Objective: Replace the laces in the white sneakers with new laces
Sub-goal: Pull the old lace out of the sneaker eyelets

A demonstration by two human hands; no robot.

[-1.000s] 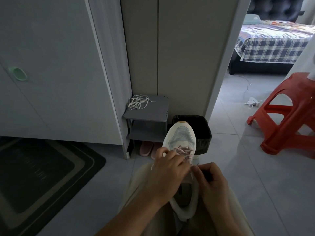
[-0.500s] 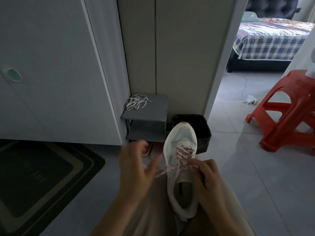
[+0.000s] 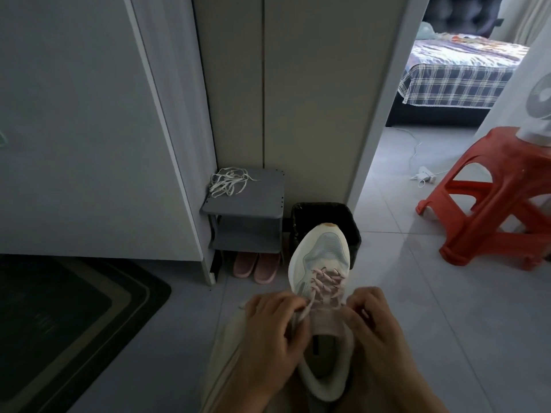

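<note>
Squarely between both hands (image 3: 268, 329): sneaker (image 3: 323, 254)

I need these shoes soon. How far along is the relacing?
Done: white laces, likely the old ones, lie on the grey shelf, and the pink lace crosses the lower eyelets of the sneaker. In hand: the left hand pinches one lace end, the right hand seems to pinch the other, at the upper eyelets. Left: the top eyelets and tying; no second sneaker is in view.

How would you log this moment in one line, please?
step: lacing sneaker | left hand: pinches pink lace | right hand: fingers curled at sneaker's edge, grasp unclear | loose white laces: on grey shelf
</note>
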